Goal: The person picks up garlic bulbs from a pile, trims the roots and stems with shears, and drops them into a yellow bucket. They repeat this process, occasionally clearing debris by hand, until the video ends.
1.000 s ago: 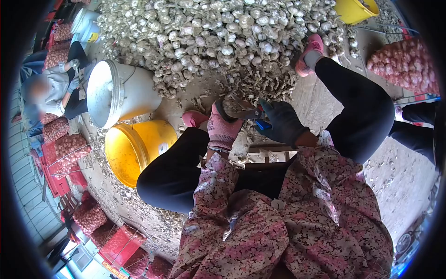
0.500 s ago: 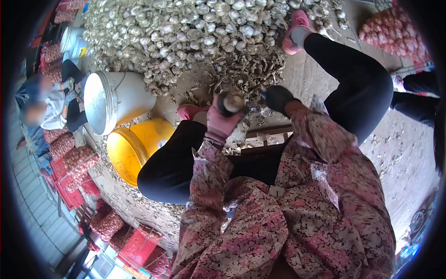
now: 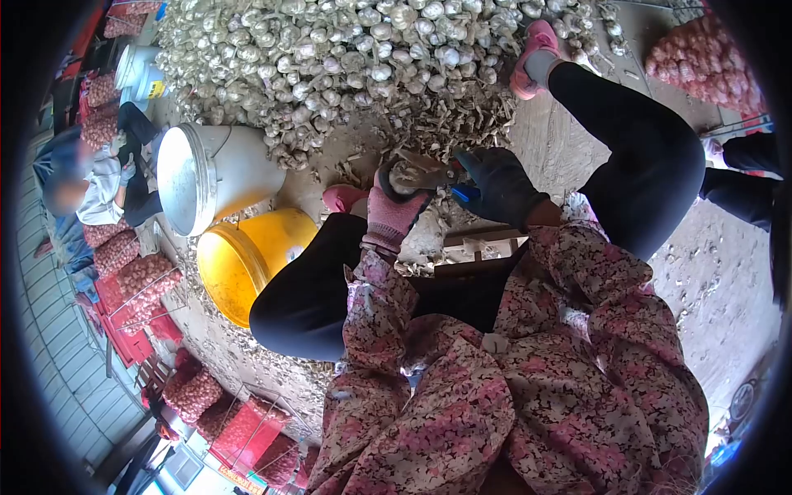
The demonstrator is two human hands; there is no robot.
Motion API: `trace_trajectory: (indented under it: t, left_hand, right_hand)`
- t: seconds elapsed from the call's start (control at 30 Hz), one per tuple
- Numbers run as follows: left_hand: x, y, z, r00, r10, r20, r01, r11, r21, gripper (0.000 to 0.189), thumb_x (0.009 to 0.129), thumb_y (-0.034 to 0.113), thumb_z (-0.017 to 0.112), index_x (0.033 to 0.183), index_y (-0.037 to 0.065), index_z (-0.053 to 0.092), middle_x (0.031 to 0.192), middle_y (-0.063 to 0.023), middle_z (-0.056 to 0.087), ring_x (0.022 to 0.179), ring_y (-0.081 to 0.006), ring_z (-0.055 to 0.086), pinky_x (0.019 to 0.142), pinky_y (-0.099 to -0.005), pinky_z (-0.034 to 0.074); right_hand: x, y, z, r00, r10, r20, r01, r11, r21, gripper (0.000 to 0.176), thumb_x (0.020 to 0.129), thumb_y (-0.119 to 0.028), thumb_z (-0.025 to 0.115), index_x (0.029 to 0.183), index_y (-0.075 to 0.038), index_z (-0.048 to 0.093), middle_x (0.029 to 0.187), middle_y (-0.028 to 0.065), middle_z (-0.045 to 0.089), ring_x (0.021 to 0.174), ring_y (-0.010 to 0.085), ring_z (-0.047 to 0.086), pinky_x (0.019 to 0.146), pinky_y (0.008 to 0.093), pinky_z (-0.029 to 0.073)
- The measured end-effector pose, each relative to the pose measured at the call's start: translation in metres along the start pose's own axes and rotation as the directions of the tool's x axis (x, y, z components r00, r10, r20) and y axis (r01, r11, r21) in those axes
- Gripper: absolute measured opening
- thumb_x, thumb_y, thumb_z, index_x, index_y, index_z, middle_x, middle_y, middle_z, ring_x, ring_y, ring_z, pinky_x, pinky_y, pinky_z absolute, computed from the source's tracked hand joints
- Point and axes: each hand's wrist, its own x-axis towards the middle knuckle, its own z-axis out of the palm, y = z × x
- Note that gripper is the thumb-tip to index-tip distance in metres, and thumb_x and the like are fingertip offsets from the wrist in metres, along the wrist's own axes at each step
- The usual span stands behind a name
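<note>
My left hand (image 3: 394, 213), in a pink glove with dark fingers, is closed around a garlic bulb (image 3: 408, 175) whose stem points right. My right hand (image 3: 503, 186), in a dark glove, grips blue-handled shears (image 3: 466, 194). Their front end meets the stem side of the bulb; the blades are mostly hidden. Beyond both hands lies a large heap of garlic bulbs (image 3: 355, 62), with cut stems and dry scraps (image 3: 450, 120) along its near edge.
To the left, a white bucket (image 3: 239, 169) and a yellow bucket (image 3: 280, 235) lie on their sides. A wooden frame (image 3: 478, 237) is between my legs. Full red mesh sacks (image 3: 705, 62) stand at the right and along the left. Another person (image 3: 103, 181) sits at the far left.
My right hand has moved left and turned, bringing the shears up to the garlic bulb in my left hand. The bulb's stem has swung toward the right.
</note>
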Motion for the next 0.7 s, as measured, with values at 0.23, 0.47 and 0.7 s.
trace_trajectory:
  t: [0.23,0.47,0.7]
  left_hand:
    - [-0.010,-0.010,0.001,0.986,-0.151,0.072,0.134,0.970,0.202,0.067,0.065,0.017,0.082,0.122,0.000,0.050,0.109,-0.0141,0.064,0.099,-0.0227,0.063,0.086,-0.0340,0.051]
    - [-0.010,0.002,0.003,1.000,0.001,0.009,0.002,0.923,-0.385,0.060,0.069,0.002,0.078,0.122,0.003,0.049,0.112,-0.0074,0.061,0.102,-0.0155,0.059,0.091,-0.0294,0.048]
    - [-0.043,-0.007,-0.113,0.956,-0.067,-0.286,-0.289,-0.393,-0.873,0.036,0.089,0.010,0.060,0.122,-0.001,0.050,0.101,-0.0052,0.061,0.091,-0.0149,0.060,0.092,-0.0295,0.048]
  right_hand:
    - [0.001,0.011,0.007,0.930,0.081,0.358,-0.100,0.994,0.036,0.044,0.079,-0.032,0.065,0.113,-0.005,0.057,0.081,0.0184,0.064,0.081,0.0320,0.065,0.072,0.0475,0.048]
    - [-0.004,0.060,0.072,0.820,0.336,0.464,-0.326,0.940,-0.105,0.034,0.086,-0.034,0.054,0.088,-0.004,0.070,0.089,0.0216,0.067,0.081,0.0368,0.066,0.075,0.0452,0.052]
    - [0.019,0.046,0.065,0.762,0.344,0.549,-0.503,0.848,0.168,0.054,0.081,-0.052,0.059,0.075,0.001,0.068,0.068,0.0186,0.065,0.065,0.0315,0.065,0.065,0.0431,0.050]
